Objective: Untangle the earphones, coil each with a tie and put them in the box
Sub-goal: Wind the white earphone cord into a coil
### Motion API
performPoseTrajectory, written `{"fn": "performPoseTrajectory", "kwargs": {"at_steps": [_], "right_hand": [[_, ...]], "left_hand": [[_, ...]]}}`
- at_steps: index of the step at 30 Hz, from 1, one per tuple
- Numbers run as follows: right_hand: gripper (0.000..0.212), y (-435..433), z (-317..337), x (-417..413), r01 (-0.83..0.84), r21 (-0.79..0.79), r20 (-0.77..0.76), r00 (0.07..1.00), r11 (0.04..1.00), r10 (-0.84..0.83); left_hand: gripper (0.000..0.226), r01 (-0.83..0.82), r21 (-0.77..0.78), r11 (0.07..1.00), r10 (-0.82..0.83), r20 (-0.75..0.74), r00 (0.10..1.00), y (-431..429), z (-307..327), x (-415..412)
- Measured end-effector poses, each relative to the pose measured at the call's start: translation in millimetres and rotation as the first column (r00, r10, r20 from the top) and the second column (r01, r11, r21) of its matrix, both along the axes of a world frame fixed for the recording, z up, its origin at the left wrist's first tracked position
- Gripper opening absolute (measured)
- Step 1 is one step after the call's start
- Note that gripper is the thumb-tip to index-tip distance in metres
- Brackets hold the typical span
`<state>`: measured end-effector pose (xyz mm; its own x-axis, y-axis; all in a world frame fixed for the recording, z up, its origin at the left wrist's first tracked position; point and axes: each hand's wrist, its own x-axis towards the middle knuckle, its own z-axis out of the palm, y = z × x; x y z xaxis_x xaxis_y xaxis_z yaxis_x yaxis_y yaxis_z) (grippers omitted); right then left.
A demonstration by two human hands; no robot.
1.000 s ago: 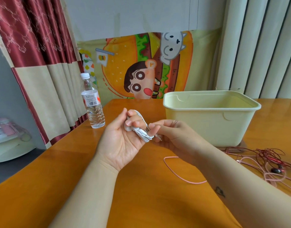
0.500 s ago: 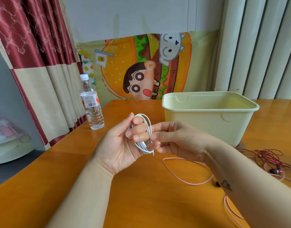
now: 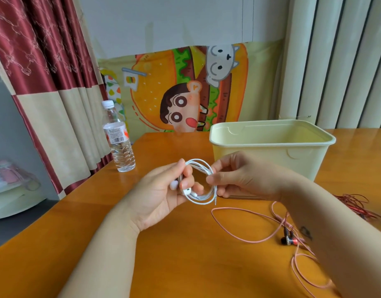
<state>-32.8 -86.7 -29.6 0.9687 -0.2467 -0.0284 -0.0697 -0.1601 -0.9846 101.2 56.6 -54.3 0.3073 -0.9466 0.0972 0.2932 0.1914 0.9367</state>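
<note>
White earphones [image 3: 203, 197] are wound into a round coil held above the wooden table [image 3: 185, 254]. My left hand [image 3: 161, 192] grips the coil's left side, with the earbuds against its fingers. My right hand [image 3: 243, 175] pinches the coil's right side between thumb and fingers. The plug end hangs at the coil's lower right. The pale yellow box [image 3: 271, 147] stands open just behind my right hand. A pink earphone cable [image 3: 234, 226] lies loose on the table under my right forearm, mixed with a red cable [image 3: 355, 203] at the right edge.
A clear water bottle [image 3: 118, 138] stands at the table's back left corner. Dark and red earbuds [image 3: 289, 240] lie beside my right forearm. Curtains hang at left and right, with a cartoon cloth behind the table.
The white coil has opened into a wider ring between both hands. My right hand shifted from the coil's lower edge to its right side. The view tilted down a little.
</note>
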Motion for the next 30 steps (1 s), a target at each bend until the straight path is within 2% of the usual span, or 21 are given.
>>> {"fn": "performPoseTrajectory", "kwargs": {"at_steps": [3,8,12,19,22,26,28,30], "right_hand": [[0.004,-2.9,2.4,-2.7,0.066,-0.132,0.017,0.998,0.989,-0.064],[0.007,-1.7,3.5,-0.6,0.219,-0.203,0.112,0.973,0.954,-0.200],[0.001,-0.7,6.0,-1.6,0.260,-0.161,0.170,0.958,0.952,-0.233],[0.011,-1.8,11.1,-5.5,0.227,-0.116,0.238,0.952,0.967,-0.195],[0.008,-3.0,13.9,-8.7,0.257,-0.230,0.236,0.950,0.939,-0.203],[0.011,-0.7,18.4,-11.5,0.244,-0.438,0.185,0.966,0.865,-0.179],[0.012,2.3,19.5,-12.1,0.216,-0.521,0.154,0.975,0.825,-0.158],[0.010,5.8,17.9,-11.7,0.184,-0.599,0.123,0.983,0.779,-0.137]], "left_hand": [[0.023,-0.083,0.012,0.996,0.082,0.059,0.995,-5.3,-1.4,-6.6],[0.025,-0.211,0.009,0.977,0.210,0.069,0.975,-14.9,-7.7,-11.6],[0.026,-0.205,0.018,0.979,0.202,0.098,0.974,-16.3,-8.3,-11.2],[0.026,-0.181,0.036,0.983,0.177,0.095,0.980,-11.5,-4.6,-8.2],[0.029,-0.142,0.106,0.984,0.125,0.156,0.980,-8.9,-7.7,-6.8],[0.038,-0.076,0.208,0.975,-0.003,0.355,0.935,-2.7,-9.1,-2.3],[0.044,-0.037,0.217,0.976,-0.057,0.412,0.909,0.9,-5.4,-3.1],[0.049,-0.069,0.196,0.978,-0.037,0.491,0.870,1.3,-1.5,-5.9]]}}
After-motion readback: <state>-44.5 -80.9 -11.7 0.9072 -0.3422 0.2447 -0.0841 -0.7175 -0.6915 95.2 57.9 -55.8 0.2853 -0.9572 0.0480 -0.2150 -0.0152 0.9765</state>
